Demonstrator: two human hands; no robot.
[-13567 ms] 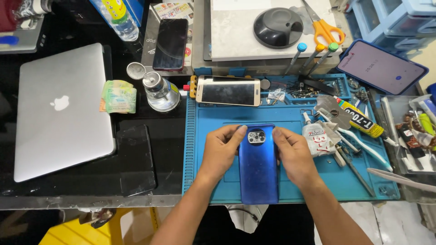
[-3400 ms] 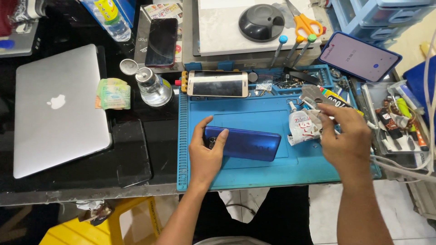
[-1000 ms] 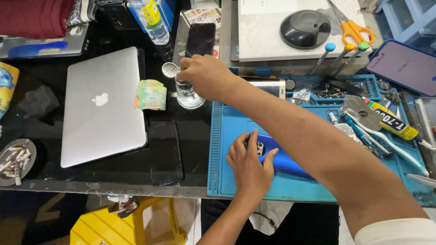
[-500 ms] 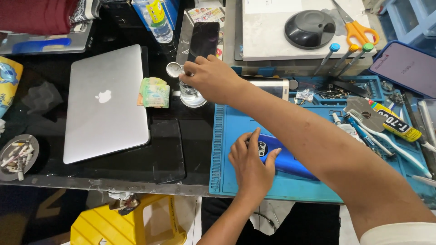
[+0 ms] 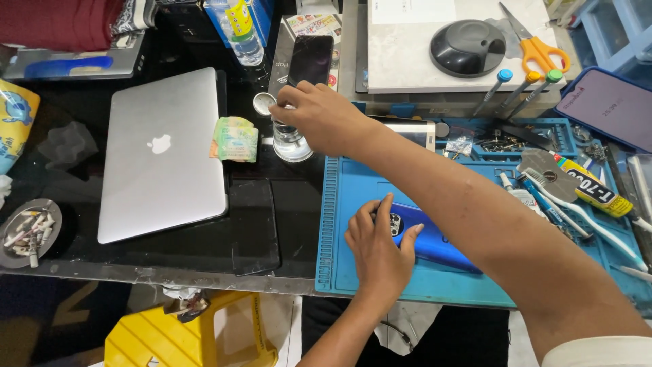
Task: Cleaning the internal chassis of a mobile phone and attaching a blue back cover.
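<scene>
Fingers [image 5: 288, 109] of your right hand [image 5: 319, 119] closed around the top of the small clear glass bottle [image 5: 291, 139], which stood upright on the black table [image 5: 265, 224] just left of the blue work mat [image 5: 468, 289]. Its round cap [image 5: 261, 103] lay off, beside the bottle, so the neck was open to pinch from above. Your right arm crossed over the mat to get there. Left hand [image 5: 377, 248] lay flat, fingers spread, pressing the blue phone [image 5: 435, 245] down on the mat, camera side up, likely so it didn't slide while you reached away. Phone sat near the mat's front edge, close to you. Closed silver laptop [image 5: 159, 153] lay well left, folded banknotes [image 5: 234, 138] between it and the bottle. Glue tube [image 5: 587, 187] and tools stayed on the mat's right side, untouched.
</scene>
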